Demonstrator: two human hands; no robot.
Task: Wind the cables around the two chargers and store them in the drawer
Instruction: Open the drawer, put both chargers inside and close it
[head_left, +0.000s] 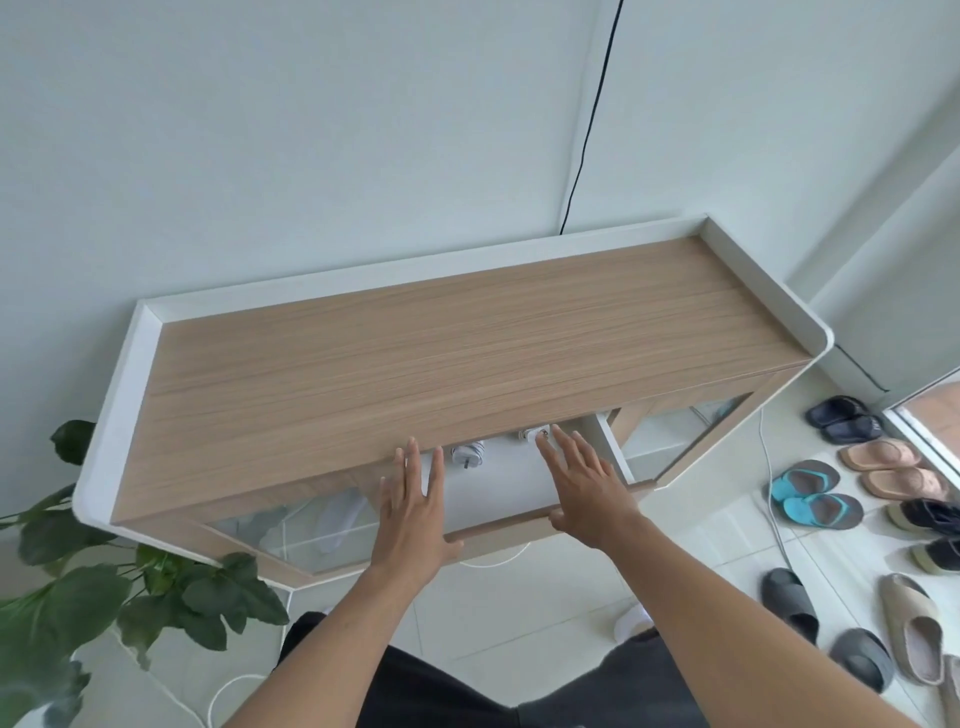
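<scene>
A white drawer (608, 447) stands partly pulled out under the wooden cabinet top (457, 343). Inside it lie two white chargers with cable wound around them: one (467, 453) at the left, another (531, 433) further right, half hidden under the top's edge. My left hand (413, 512) hovers flat over the drawer's left part, fingers spread, its heel at the drawer's wooden front (498, 526). My right hand (584, 483) is spread over the right part, fingertips near the right charger, thumb against the front. Neither hand holds anything.
A leafy plant (156, 587) stands at the cabinet's left corner. Several pairs of slippers and shoes (815, 499) line the tiled floor at the right. A black cable (592, 119) runs down the wall. White cords (774, 514) lie on the floor.
</scene>
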